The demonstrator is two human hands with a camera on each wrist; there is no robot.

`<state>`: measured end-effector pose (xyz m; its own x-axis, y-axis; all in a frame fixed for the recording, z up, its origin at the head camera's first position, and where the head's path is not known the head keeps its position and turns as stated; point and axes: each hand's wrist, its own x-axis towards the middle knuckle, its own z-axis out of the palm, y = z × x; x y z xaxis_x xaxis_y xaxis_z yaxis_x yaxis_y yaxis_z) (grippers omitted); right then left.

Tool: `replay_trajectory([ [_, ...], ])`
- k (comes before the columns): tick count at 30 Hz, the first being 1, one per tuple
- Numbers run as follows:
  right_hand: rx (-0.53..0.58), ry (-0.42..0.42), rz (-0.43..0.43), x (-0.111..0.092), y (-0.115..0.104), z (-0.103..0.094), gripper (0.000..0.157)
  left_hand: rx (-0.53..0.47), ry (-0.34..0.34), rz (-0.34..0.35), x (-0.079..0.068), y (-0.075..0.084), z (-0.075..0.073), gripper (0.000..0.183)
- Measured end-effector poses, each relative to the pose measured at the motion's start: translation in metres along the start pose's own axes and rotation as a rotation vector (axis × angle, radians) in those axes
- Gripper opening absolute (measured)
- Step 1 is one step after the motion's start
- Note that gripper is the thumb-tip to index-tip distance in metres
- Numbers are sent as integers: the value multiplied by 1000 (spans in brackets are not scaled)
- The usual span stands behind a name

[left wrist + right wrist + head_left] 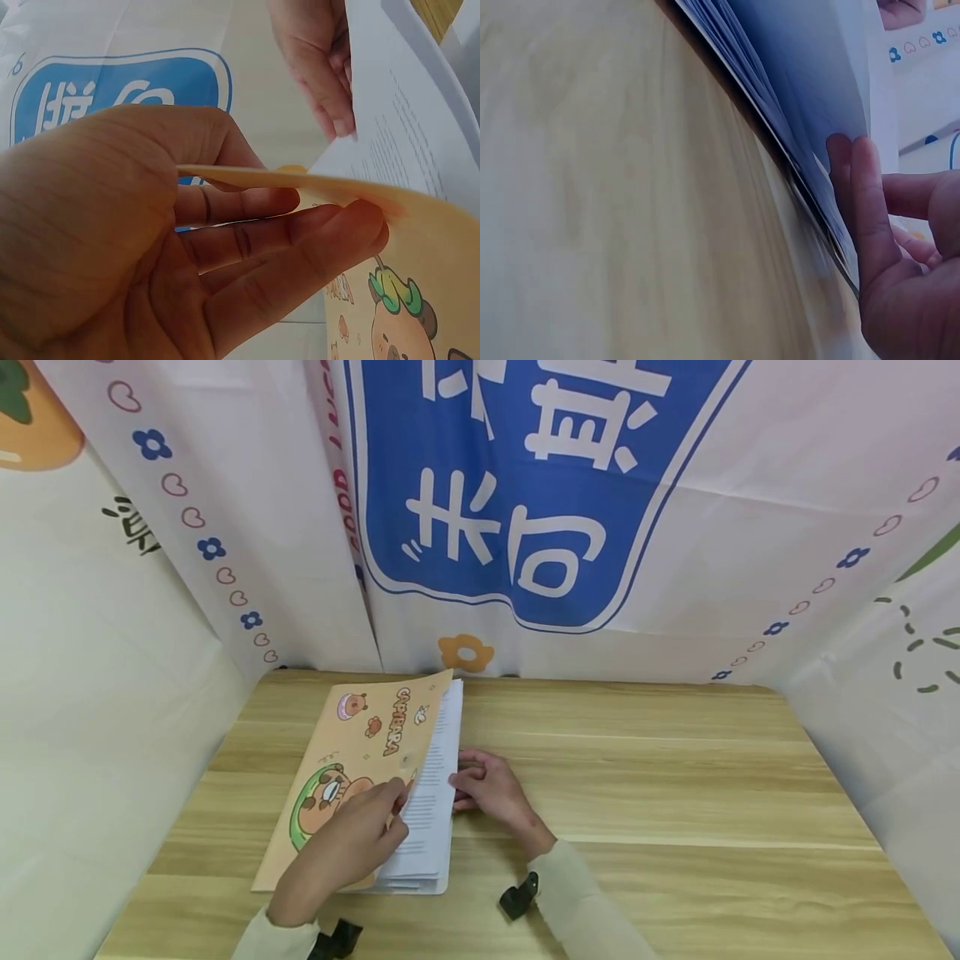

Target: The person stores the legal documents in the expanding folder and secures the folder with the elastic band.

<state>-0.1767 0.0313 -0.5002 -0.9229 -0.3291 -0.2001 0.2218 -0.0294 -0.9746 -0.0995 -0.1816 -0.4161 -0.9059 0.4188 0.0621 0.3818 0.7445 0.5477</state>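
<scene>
Orange card cover, printed with a cartoon capybara, tops the notebook (360, 777) lying on the left half of the wooden table (675, 793). Its long axis runs from about 7 o'clock near the person to 1 o'clock toward the printed backdrop (540, 510), spine on the left and loose page edges on the right.

Both hands meet at that open right edge. The left hand (345, 847) comes in from 7 o'clock and pinches the cover's edge; the left wrist view shows the thin card caught between thumb above and curled fingers (285, 247) beneath, lifted off the white pages (405, 142). The right hand (491, 789) lies at 3 o'clock of the notebook, palm down on the wood. Its straight fingertips (866, 195) press against the fanned page edges, and in the right wrist view the sheets (780, 90) stand clear of the tabletop there.

The left hand is the nearer to the cover, already holding it. The right is the nearer to the page block, so any leafing would turn about the spine, leftward toward 9 o'clock.

Two black wrist-camera mounts (519, 897) show beside the pale sleeves.
</scene>
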Motion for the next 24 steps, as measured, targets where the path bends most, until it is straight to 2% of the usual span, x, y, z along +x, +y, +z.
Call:
replay_trajectory([
  [16, 7, 11, 40, 11, 5, 22, 37, -10, -16, -19, 1, 1, -1, 14],
  [24, -4, 18, 59, 13, 5, 27, 39, -1, -11, 5, 1, 1, 1, 14],
])
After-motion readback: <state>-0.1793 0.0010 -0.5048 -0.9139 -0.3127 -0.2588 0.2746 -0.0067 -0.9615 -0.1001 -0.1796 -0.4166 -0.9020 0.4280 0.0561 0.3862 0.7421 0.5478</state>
